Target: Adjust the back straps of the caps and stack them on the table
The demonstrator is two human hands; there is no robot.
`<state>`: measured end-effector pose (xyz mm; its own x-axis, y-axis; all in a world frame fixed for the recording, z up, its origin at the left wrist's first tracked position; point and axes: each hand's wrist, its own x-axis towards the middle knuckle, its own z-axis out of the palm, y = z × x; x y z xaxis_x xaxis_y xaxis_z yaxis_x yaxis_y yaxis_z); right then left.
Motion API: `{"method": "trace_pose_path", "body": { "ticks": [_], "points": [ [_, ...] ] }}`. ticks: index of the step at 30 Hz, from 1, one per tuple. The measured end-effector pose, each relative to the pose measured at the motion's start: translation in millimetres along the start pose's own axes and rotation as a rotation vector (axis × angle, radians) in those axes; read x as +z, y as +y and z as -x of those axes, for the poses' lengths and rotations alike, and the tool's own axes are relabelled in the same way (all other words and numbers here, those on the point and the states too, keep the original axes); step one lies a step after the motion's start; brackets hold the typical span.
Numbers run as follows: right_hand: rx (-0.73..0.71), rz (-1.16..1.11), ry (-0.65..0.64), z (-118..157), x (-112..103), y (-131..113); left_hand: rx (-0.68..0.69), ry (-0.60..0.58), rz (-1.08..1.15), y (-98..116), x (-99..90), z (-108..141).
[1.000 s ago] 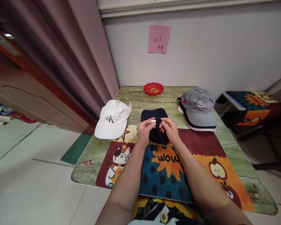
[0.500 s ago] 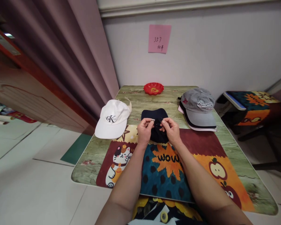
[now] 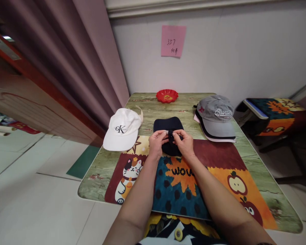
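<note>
A dark navy cap [image 3: 168, 124] lies on the table with its brim toward the wall. Over its near part, my left hand [image 3: 157, 143] is closed, its fingertips pinching a small pale piece at the cap's strap. My right hand [image 3: 185, 143] pinches the dark strap just beside it, so the fingertips of both hands nearly meet. The fingers partly hide the cap's crown. To the left sits a white cap [image 3: 123, 127] with black letters. At the right, a grey cap [image 3: 216, 110] tops a stack with black and pink brims beneath.
A red scalloped dish [image 3: 167, 96] stands at the table's back edge. Under my forearms lies a colourful mat [image 3: 178, 190] on the green wood-patterned table [image 3: 94, 182]. A pink note [image 3: 173, 41] hangs on the wall. Another small table [image 3: 277, 112] stands at the right.
My hands have come closer together at the strap. The right hand has moved slightly left, and the fingertips now almost touch.
</note>
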<state>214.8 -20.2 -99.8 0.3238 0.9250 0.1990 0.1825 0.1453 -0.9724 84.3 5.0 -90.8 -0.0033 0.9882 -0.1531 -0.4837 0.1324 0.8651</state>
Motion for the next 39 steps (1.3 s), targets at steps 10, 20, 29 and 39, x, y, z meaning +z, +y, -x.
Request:
{"method": "trace_pose_path", "body": {
  "ticks": [10,20,29,39],
  "points": [
    [-0.023,0.096,-0.031,-1,-2,0,0.028,-0.004,-0.069,-1,1.6,1],
    [-0.043,0.158,-0.084,-3,-4,6,0.039,-0.013,-0.100,0,3.0,3],
    [-0.088,0.144,-0.059,-2,-5,3,0.027,-0.071,-0.157,1,1.0,3],
    [-0.199,0.189,-0.033,1,-10,-6,0.043,-0.035,-0.096,4,1.7,2]
  ]
}}
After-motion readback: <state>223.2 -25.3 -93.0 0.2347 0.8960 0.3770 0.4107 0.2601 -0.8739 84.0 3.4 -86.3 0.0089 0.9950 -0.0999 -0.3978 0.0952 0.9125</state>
